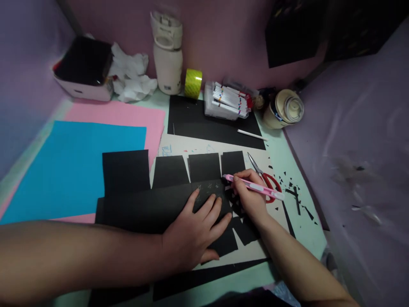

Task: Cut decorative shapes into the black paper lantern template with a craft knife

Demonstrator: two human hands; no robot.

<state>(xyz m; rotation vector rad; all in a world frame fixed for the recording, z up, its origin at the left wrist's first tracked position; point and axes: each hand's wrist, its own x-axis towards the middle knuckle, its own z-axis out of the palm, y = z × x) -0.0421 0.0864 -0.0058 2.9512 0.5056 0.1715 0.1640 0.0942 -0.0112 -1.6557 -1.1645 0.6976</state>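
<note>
A large black paper sheet (134, 209) with separate flaps along its far edge lies in front of me. My left hand (201, 226) rests flat on it, fingers spread, close to small pale drawn marks (209, 186). In my right hand (252, 194) is a pink craft knife (258, 187), closed between thumb and fingers. The knife's tip end meets the black paper near the right-hand flap (233, 164); the blade itself is too small to make out. Scissors with red handles (271, 187) lie just beyond my right hand, partly hidden by it and the knife.
Blue paper (79, 166) and pink paper (128, 113) lie on the left. Along the back stand a white bottle (168, 64), yellow tape roll (193, 83), box of white pens (228, 102) and cup (277, 113). Black scraps (297, 198) litter the table's right side.
</note>
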